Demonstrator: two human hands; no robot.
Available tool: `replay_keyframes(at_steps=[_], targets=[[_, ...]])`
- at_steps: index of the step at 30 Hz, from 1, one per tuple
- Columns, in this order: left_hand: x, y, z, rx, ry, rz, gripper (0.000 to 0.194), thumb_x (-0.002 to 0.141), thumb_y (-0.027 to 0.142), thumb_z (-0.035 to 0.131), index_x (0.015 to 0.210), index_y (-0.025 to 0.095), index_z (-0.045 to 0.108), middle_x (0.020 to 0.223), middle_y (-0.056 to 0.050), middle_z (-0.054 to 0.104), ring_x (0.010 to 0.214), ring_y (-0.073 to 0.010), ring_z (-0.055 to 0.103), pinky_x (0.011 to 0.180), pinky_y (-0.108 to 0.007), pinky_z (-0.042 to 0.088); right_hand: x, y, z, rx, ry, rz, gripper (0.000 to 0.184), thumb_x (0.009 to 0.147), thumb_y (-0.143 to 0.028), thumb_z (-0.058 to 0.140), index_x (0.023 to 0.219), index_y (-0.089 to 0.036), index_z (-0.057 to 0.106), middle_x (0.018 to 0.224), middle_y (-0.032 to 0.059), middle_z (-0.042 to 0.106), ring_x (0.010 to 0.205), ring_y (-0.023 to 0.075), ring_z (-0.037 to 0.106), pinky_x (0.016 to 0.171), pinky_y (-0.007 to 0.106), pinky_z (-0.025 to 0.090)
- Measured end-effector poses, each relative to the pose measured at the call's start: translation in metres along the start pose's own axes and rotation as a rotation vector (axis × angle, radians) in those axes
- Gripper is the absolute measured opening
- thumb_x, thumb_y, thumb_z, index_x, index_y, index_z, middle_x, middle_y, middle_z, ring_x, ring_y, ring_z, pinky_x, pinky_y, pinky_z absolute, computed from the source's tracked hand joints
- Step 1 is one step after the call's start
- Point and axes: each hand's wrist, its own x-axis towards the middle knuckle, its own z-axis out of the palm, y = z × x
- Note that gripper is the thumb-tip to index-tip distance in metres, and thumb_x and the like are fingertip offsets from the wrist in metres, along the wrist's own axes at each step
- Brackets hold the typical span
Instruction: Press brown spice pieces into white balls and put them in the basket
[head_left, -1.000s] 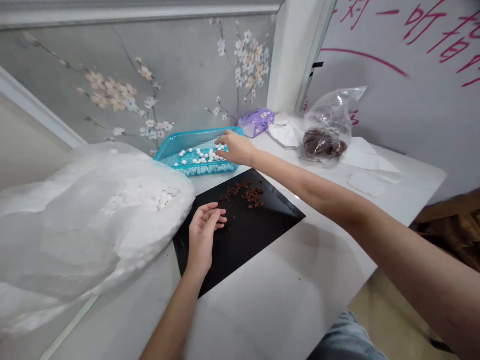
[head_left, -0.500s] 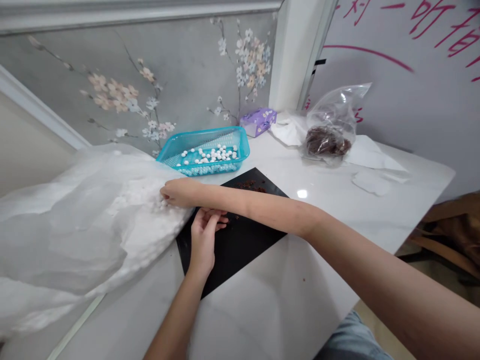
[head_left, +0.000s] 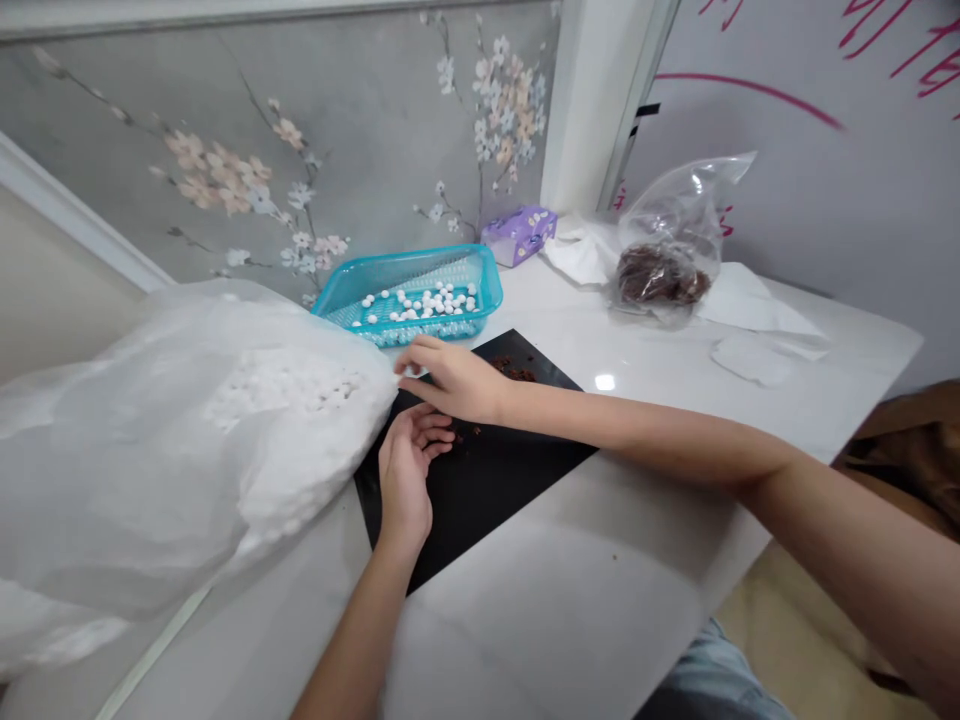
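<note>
Across the black sheet [head_left: 480,490], the right arm [head_left: 585,414] partly hides brown bits [head_left: 519,374], right hand [head_left: 456,380] unclear in grip, left hand [head_left: 407,478] open.

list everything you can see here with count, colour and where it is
plastic bag of small balls: one, white, left side
basket: one, blue, back centre, white balls inside
mat: one, black, centre, red-brown bits on it
tissue pack: one, purple, behind basket's right end
clear bag: one, dark brown contents, back right
table: one, white, underneath
left hand: one, over mat
right hand: one, over mat
</note>
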Motion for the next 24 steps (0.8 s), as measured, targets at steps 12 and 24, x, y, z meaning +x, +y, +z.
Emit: replay_keyframes(at_steps=[12,24], targets=[[-0.006,0.001,0.003,0.270,-0.138,0.028,0.025,0.073,0.038,0.070,0.089,0.018,0.070,0.082,-0.002,0.071,0.068,-0.0095,0.064,0.064,-0.018,0.050,-0.083,0.003,-0.027,0.153,0.009,0.079,0.016,0.089,-0.028,0.052,0.094,-0.015,0.060,0.083,0.0019,0.050,0.054,0.0051,0.043,0.050,0.019,0.040],[-0.005,0.004,0.001,0.192,-0.081,-0.040,0.024,0.065,0.032,0.078,0.084,0.020,0.071,0.080,0.000,0.071,0.073,-0.0079,0.063,0.067,-0.015,0.048,-0.078,0.016,-0.043,0.123,0.050,0.138,0.019,0.084,-0.029,0.059,0.096,-0.015,0.061,0.087,0.0030,0.055,0.055,0.0058,0.046,0.053,0.020,0.043]])
